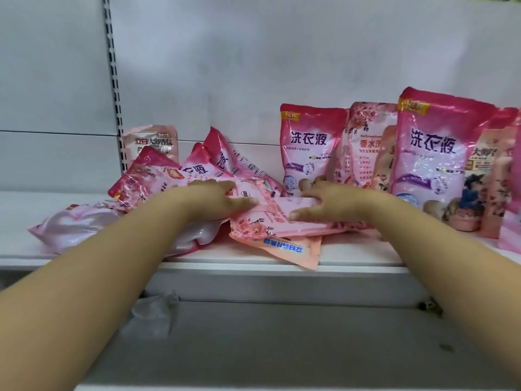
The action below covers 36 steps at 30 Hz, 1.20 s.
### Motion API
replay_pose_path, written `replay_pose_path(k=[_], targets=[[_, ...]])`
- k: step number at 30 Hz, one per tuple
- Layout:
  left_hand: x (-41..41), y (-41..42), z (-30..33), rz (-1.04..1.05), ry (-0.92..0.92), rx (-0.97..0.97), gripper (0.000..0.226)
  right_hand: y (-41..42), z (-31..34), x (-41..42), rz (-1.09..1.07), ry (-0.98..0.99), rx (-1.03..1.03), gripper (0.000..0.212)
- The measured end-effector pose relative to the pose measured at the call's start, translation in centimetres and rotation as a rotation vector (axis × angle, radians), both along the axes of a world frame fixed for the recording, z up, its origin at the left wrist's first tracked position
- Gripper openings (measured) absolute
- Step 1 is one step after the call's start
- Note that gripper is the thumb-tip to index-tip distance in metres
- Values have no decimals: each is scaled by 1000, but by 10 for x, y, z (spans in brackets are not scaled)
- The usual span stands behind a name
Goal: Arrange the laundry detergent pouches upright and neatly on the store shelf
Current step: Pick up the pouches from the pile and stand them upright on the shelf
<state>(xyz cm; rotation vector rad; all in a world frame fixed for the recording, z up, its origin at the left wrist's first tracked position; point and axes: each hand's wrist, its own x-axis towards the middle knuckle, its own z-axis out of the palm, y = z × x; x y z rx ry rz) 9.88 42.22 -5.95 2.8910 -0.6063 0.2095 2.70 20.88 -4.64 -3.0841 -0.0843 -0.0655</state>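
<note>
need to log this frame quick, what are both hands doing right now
Left hand: on the flat pink pouch, thumb and fingers pinching its left end.
Right hand: gripping the same pouch at its right end.

Glossy plastic pouches (313,149), matt shelf (352,253)

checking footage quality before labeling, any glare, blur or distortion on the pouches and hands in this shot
Head view: glare streaks the glossy upright pouch at right and the fallen pouch at left; wide-angle bending curves the shelf edge; the left hand and right hand look soft and smeared; lighting is flat, with faint shadows.
</note>
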Motion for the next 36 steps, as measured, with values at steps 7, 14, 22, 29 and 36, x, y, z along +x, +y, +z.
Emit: replay_pose_path(k=[7,14,22,29,36], targets=[[3,-2,-3,28,-49,29,84,8,6,-17,-4,-60,-117,95],[0,0,-3,39,-39,8,82,9,4,-35,-75,-91,-169,89],[-24,2,5,-142,-5,-238,61,-15,16,-69,-218,-412,-114,59],[-71,-11,10,-327,-39,-310,105,-22,16,-85,-204,-782,88,52],[-99,-44,10,-399,595,-1149,84,-18,33,-66,-40,-1162,1046,35]])
